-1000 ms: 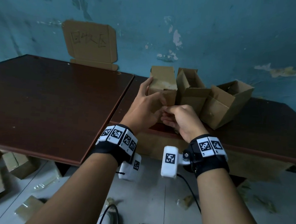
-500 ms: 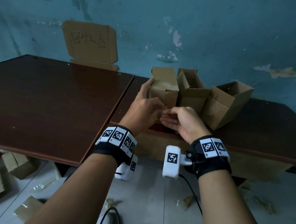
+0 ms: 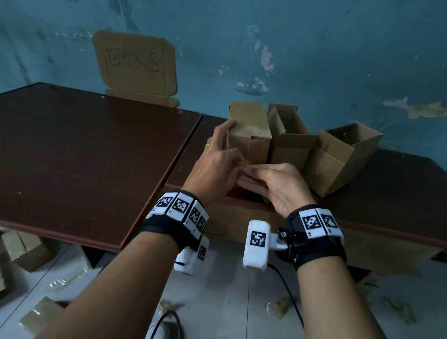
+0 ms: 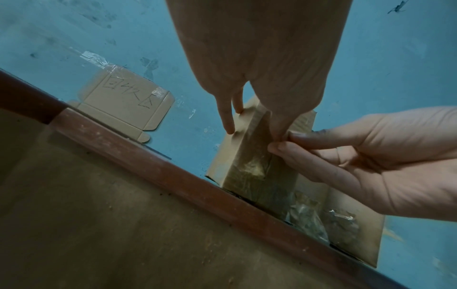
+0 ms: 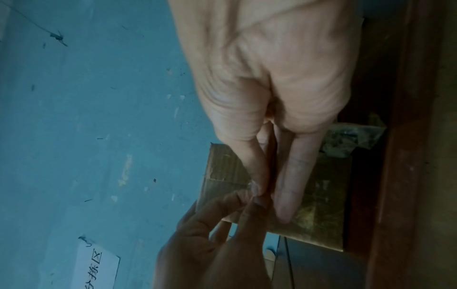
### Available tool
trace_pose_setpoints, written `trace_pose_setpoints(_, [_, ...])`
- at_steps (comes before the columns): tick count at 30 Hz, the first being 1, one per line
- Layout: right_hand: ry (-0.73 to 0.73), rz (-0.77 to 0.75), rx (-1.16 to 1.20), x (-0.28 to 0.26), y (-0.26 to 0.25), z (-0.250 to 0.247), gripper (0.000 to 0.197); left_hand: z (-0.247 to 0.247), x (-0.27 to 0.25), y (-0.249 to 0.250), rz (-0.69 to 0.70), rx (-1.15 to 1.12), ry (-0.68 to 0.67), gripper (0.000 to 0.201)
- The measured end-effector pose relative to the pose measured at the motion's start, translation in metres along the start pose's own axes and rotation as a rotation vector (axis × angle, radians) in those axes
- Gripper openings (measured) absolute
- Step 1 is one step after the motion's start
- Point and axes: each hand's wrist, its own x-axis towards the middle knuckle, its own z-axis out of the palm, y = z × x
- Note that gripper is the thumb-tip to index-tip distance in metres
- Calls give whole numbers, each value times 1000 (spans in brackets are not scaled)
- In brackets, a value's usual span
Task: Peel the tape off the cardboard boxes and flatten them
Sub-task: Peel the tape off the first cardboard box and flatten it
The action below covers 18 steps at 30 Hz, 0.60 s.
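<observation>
The taped box [image 3: 248, 134] stands upright on the bench [image 3: 401, 181], directly ahead of both hands, leftmost of three. My left hand [image 3: 217, 166] braces its left side with straight fingers while the thumb meets my right hand [image 3: 277, 183], whose fingertips [image 4: 279, 146] pinch the tape [image 4: 257, 156] running vertically down the near face. Right hand is nearer the tape; pull probably runs downward.
</observation>
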Motion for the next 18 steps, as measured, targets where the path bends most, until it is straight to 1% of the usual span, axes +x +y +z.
trace_pose_setpoints(3, [16, -36, -29, -2, 1, 2, 3, 2, 0, 1, 1, 4, -3, 8])
trace_pose_setpoints(6, [59, -93, -159, -3, 0, 5, 6, 2, 1, 1, -4, 16, -5, 8])
trace_pose_setpoints(7, [92, -139, -244, -2, 0, 2, 13, 2, 1, 1, -2, 15, -8, 9])
trace_pose_setpoints(9, [176, -275, -539, 4, 0, -8, 30, 2, 1, -1, -5, 2, -6, 14])
trace_pose_setpoints(10, [177, -325, -672, 6, -1, -12, 33, 3, 1, -2, -11, -1, -5, 15])
trace_pose_setpoints(11, [143, -353, -742, 7, -2, -15, 32, 4, 1, -4, -18, -2, -7, 13])
trace_pose_setpoints(13, [77, -386, -776, 6, -2, -16, 29, 7, 1, -8, -35, -1, -14, 12])
trace_pose_setpoints(16, [85, -533, -900, 4, 1, -12, 31, 13, 2, -13, -87, -11, -29, 22])
trace_pose_setpoints(18, [115, -619, -983, 5, 5, -11, 30, 14, 3, -15, -140, -15, -63, 22])
